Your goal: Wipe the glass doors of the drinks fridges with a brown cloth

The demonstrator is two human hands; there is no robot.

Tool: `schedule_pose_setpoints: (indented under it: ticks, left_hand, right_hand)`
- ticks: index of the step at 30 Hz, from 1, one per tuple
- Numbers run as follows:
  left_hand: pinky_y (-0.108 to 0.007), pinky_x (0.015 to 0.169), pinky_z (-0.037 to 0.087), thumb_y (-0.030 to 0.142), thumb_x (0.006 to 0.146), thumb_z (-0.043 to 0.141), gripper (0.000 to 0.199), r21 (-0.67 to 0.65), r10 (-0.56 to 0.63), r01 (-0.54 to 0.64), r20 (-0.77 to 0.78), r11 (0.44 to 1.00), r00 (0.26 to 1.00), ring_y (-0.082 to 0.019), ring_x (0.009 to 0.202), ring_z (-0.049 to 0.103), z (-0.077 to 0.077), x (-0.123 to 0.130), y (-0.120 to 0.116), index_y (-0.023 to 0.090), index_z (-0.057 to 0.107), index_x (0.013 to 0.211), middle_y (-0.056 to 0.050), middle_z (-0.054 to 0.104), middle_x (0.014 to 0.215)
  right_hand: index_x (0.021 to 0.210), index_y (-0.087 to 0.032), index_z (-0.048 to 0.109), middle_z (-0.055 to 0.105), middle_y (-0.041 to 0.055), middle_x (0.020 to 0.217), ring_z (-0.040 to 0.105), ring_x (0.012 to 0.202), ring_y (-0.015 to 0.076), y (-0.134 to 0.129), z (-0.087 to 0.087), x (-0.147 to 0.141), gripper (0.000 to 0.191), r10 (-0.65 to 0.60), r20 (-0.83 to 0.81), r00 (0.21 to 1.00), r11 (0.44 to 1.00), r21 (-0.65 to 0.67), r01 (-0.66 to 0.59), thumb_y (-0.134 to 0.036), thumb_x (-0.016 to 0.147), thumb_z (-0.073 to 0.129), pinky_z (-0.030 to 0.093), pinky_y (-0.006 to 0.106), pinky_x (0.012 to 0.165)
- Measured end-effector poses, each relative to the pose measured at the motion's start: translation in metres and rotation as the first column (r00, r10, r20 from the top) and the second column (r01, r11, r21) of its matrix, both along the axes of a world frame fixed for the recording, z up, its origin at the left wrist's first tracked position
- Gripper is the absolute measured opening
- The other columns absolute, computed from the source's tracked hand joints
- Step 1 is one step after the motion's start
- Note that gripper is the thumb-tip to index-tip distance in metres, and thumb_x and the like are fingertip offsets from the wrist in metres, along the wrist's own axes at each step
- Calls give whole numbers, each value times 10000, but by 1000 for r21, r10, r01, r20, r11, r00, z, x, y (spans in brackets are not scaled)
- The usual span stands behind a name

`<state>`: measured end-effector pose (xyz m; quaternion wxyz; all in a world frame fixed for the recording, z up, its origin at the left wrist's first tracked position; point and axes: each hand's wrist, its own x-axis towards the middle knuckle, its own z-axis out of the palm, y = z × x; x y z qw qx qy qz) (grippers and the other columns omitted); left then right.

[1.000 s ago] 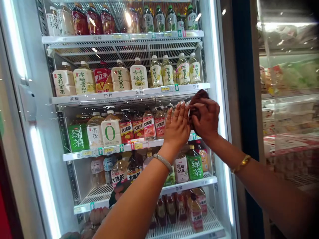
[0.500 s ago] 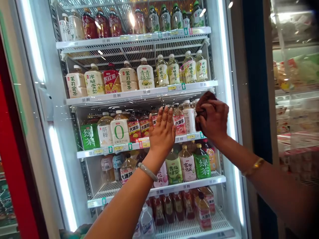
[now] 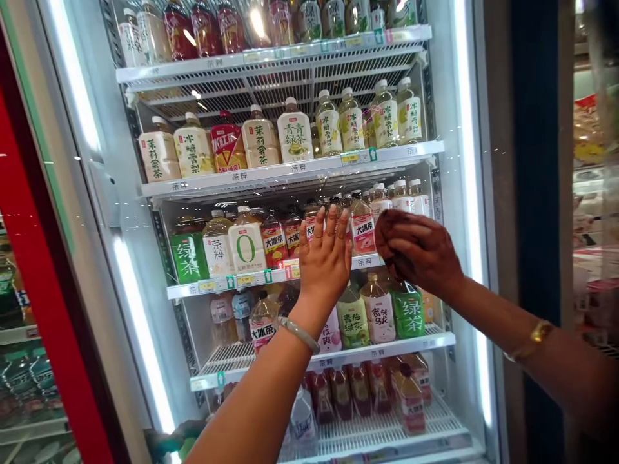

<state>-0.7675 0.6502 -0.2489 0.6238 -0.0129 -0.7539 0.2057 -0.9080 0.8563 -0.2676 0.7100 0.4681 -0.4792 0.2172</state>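
Observation:
My left hand [image 3: 325, 258] lies flat with its fingers stretched upward, apparently on the glass door of a drinks fridge. It holds nothing, and a pale bangle [image 3: 298, 335] circles the wrist. To its right, my right hand [image 3: 425, 251] is closed around a bunched dark brown cloth [image 3: 391, 241], which looks pressed to the same glass. A gold bracelet [image 3: 539, 332] is on my right wrist. Behind the hands stand bottled teas, among them a white bottle with a green 0 [image 3: 246, 241] and a green-labelled bottle [image 3: 407, 312]. Part of the middle shelf is hidden by my hands.
Several shelves of bottles fill the fridge, such as the second shelf [image 3: 290, 169] and the lower rack [image 3: 232, 361]. Bright light strips [image 3: 140, 322] run down both sides. A red panel [image 3: 43, 290] stands at the left, and a dark blue post [image 3: 534, 161] at the right.
My right hand has moved down with the cloth, from beside the middle shelf's bottles to near its front edge. My left hand stays flat. The whole view has shifted slightly.

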Motion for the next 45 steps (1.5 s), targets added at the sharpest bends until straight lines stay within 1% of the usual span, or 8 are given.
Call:
schedule_pose_setpoints:
  ticks: [6,9,15,22,26,32,40,45]
  left_hand:
    - [-526,1367,-56,282,1064,421,642,13,4,-4,3,1000,1000,-231,1653,41,-3,-2,1,164,246,1670,-81,260,1739]
    - [-489,1365,-82,269,1065,393,623,3,21,-21,-10,1000,1000,-221,1651,29,-8,-1,-1,100,276,1654,-108,299,1724]
    - [-480,1374,-23,281,1058,439,708,26,1,0,-24,1000,1000,-208,1652,95,-19,3,-3,176,137,1691,-78,250,1742]
    - [-494,1376,16,280,1068,428,687,116,-29,34,-45,993,999,-214,1643,173,-28,4,2,224,141,1690,-65,286,1726]
    - [-509,1376,56,252,1053,447,711,138,-3,13,-69,990,998,-228,1634,216,-57,12,-2,185,134,1687,-109,370,1686]
    - [-432,1379,11,220,1025,508,722,107,51,-46,-44,993,998,-188,1643,133,-114,31,-11,192,206,1679,-79,410,1671]
    - [-425,1381,28,201,1027,483,684,123,14,-8,-47,992,999,-182,1634,175,-144,41,-14,195,250,1670,-92,475,1629]
    - [-439,1378,50,118,1016,439,676,136,-12,18,-48,990,999,-184,1628,214,-152,50,-22,174,261,1666,-111,511,1604]
  right_hand:
    - [1183,-278,671,595,80,1364,447,1391,307,-82,51,52,313,62,278,958,970,-245,8,-235,873,675,433,548,1211]
    - [1203,-281,659,597,80,1383,411,1435,300,-91,33,67,305,62,241,969,984,-178,-18,-234,902,660,438,538,1218]
    - [1138,-328,667,653,17,1280,507,1396,244,-36,-22,34,295,32,5,999,999,36,-32,-219,874,739,505,500,1189]
    - [1184,-285,681,603,76,1376,444,1423,316,-69,14,62,315,24,330,944,988,-149,27,-232,875,703,468,570,1202]
    - [1143,-273,670,631,70,1355,441,1457,315,-84,-31,89,276,57,278,959,996,-86,-34,-197,881,713,485,568,1211]
    - [1137,-269,673,664,61,1256,520,1400,323,-42,-127,65,323,62,203,977,998,-24,-58,-140,848,741,532,612,1150]
    - [1134,-288,693,672,74,1312,487,1444,344,-92,-90,105,296,247,435,866,957,-252,-146,-172,862,706,417,687,1220]
    - [1080,-266,728,734,53,1221,555,1390,313,-95,-138,120,257,246,350,904,969,-93,-228,-175,840,745,502,593,1184]
